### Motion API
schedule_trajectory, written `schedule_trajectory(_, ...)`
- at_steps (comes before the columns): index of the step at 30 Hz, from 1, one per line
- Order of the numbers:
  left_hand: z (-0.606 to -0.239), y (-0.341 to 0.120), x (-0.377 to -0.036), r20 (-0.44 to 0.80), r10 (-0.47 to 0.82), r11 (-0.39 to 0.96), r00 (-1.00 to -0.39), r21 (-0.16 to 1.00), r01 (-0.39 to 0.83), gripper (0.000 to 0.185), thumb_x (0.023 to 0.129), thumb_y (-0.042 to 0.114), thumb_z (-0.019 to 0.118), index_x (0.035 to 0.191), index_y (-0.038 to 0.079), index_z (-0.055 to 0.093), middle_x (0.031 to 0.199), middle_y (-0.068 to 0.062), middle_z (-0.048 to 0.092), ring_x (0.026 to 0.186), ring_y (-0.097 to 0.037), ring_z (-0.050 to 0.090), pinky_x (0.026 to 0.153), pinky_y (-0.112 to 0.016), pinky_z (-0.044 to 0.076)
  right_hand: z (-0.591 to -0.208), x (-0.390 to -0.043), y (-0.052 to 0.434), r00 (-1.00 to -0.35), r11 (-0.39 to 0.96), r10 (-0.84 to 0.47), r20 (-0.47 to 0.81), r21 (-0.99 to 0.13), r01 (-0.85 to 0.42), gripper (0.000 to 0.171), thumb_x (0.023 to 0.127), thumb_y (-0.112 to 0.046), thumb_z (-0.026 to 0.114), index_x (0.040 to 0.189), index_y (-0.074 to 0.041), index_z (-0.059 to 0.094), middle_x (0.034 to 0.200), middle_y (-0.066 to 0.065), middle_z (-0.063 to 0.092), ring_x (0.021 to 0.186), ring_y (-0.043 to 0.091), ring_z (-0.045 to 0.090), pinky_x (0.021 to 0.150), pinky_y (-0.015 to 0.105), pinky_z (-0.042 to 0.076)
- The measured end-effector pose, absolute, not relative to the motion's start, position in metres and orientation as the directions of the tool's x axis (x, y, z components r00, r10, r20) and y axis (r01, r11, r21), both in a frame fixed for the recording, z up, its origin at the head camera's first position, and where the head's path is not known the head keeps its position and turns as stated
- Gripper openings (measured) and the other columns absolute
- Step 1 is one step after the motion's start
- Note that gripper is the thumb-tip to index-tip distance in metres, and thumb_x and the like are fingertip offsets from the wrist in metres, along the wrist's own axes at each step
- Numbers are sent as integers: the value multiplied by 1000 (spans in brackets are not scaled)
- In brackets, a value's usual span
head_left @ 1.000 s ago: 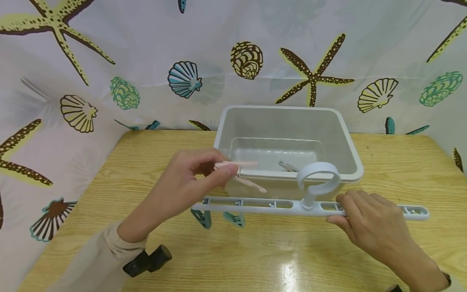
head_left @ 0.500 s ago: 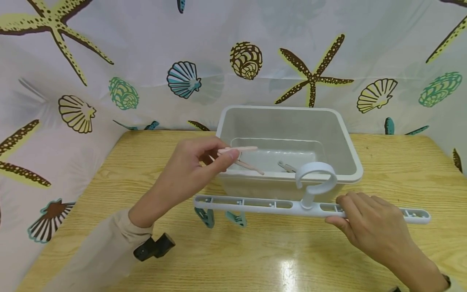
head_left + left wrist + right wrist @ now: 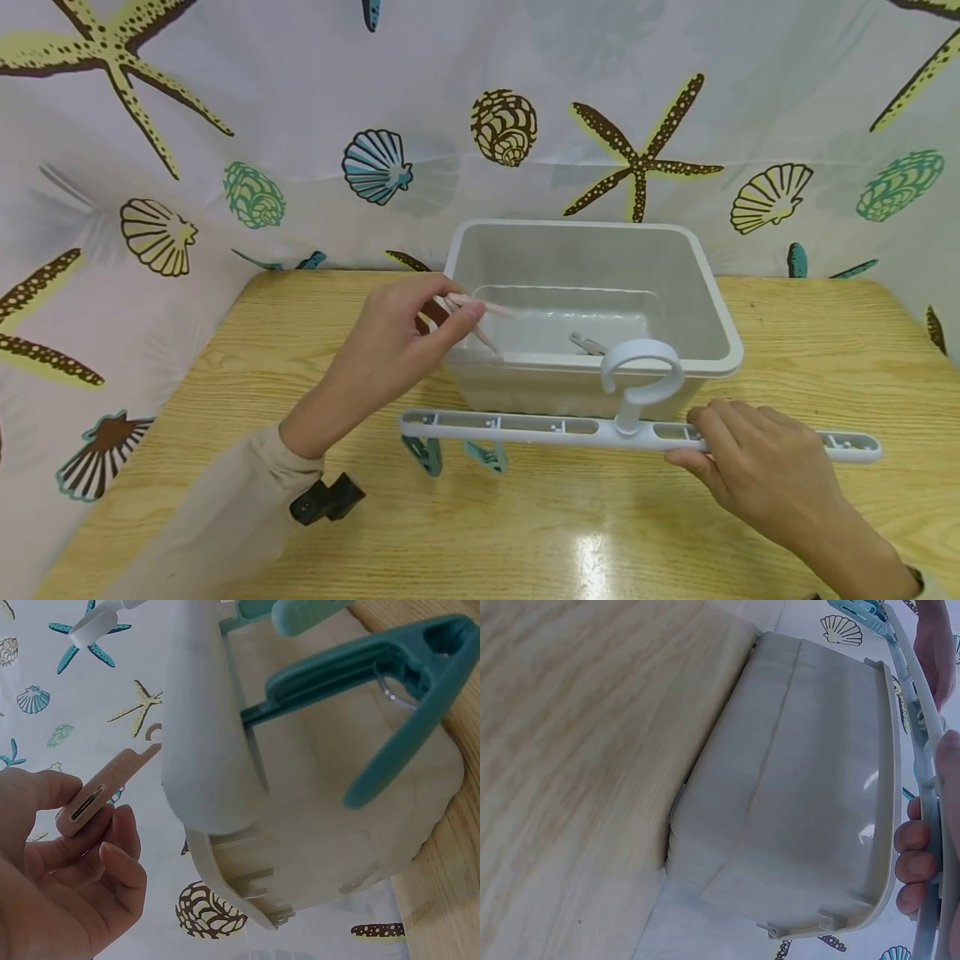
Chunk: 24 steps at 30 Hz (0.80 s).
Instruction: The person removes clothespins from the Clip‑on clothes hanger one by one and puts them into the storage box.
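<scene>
My left hand (image 3: 401, 337) pinches a pale pink clothespin (image 3: 491, 307) between thumb and fingers, over the near-left part of a grey plastic bin (image 3: 555, 362). In the left wrist view the clothespin (image 3: 105, 784) tilts upward, its hooked end pointing away from the hand. My right hand (image 3: 765, 467) grips the right half of a white hanger bar (image 3: 540, 432), held level in front of the bin, its round hook on top. Two teal clothespins, the outer one (image 3: 425, 455) and the inner one (image 3: 487, 456), hang from the bar's left end.
Inside the bin, near its front wall, lies a greyish clothespin (image 3: 587, 342); the near rim and hook may hide more. The bin stands on a wooden table (image 3: 450, 542). A cloth (image 3: 435, 67) printed with shells and starfish hangs behind and at the sides.
The left hand has moved up and away from the bar to above the bin, still pinching the pink clothespin, which has turned in its fingers. The right hand and hanger have barely moved.
</scene>
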<state>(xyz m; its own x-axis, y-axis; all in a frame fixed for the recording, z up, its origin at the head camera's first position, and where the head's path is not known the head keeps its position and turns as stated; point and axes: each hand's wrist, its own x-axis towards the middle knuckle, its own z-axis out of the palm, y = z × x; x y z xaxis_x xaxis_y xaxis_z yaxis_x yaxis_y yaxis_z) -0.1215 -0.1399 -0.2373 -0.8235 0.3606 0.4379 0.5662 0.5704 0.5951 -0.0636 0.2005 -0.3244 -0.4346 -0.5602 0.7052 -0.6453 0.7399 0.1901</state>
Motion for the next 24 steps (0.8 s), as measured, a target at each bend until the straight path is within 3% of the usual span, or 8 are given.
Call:
schedule_trajectory(17, -249, -139, -139, 404, 334, 597, -852, 608, 523, 18, 94, 21, 65, 98, 3, 66, 91, -7, 67, 74, -17, 65, 59, -31, 51, -324, -62, 198, -429, 733, -555, 713, 174, -658, 59, 101, -56, 29, 80, -5, 51, 60, -4, 38, 44, 8, 28, 37, 23, 25)
schedule_trajectory(24, -254, -134, -142, 435, 373, 620, -819, 540, 569, 19, 95, 20, 63, 98, 1, 66, 88, -8, 66, 74, -17, 63, 62, -30, 51, -325, -62, 199, -433, 732, -554, 711, 170, -659, 59, 101, -56, 31, 80, -5, 51, 61, -4, 38, 44, 8, 29, 37, 22, 23)
